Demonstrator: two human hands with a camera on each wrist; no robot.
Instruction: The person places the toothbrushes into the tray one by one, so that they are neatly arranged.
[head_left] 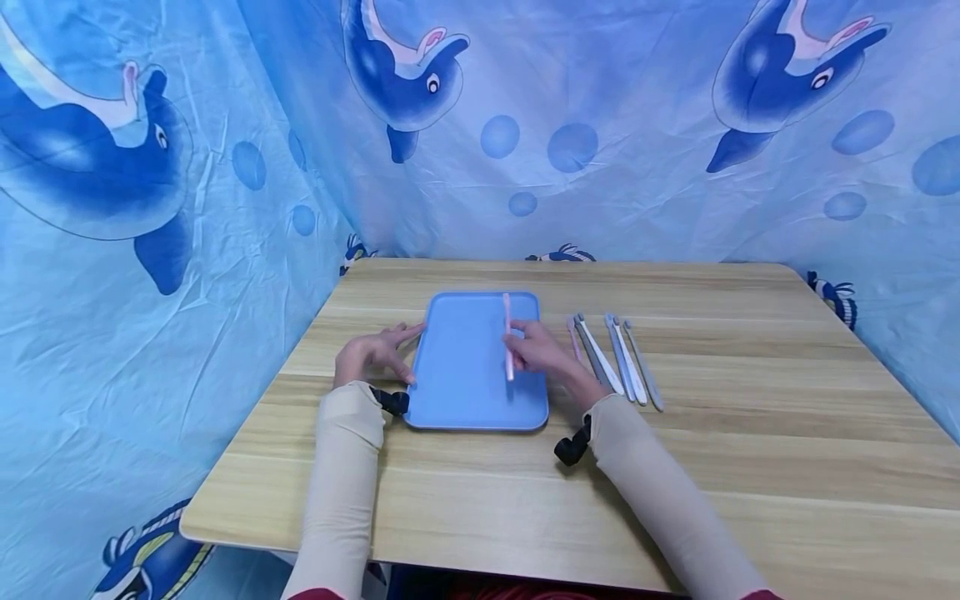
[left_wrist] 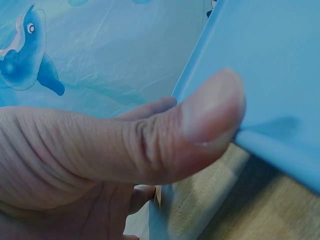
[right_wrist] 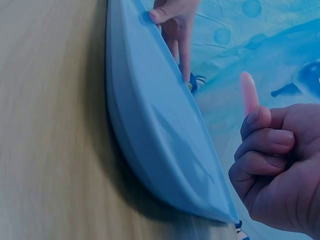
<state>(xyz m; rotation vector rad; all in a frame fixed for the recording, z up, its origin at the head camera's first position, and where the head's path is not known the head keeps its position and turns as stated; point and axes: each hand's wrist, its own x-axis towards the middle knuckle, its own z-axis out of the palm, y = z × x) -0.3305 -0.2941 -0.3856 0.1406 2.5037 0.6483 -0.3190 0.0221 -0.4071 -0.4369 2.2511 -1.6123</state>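
A light blue tray (head_left: 472, 367) lies on the wooden table. My left hand (head_left: 372, 350) rests at its left edge, thumb (left_wrist: 212, 112) on the rim and forefinger stretched to the rim farther back. Over the right half of the tray, my right hand (head_left: 534, 346) holds a pink toothbrush (head_left: 509, 364) upright in the head view, head end pointing away. In the right wrist view the fingers (right_wrist: 265, 145) curl round it, and the pink handle end (right_wrist: 248, 90) sticks out beyond them.
Right of the tray lies a loose row of several toothbrushes: a pink one (head_left: 573, 337), white ones (head_left: 600, 354) and grey ones (head_left: 645, 371). A blue dolphin-print curtain (head_left: 637, 208) hangs behind and left of the table (head_left: 750, 375). A black wrist strap (head_left: 573, 446) sits near the tray's front right corner.
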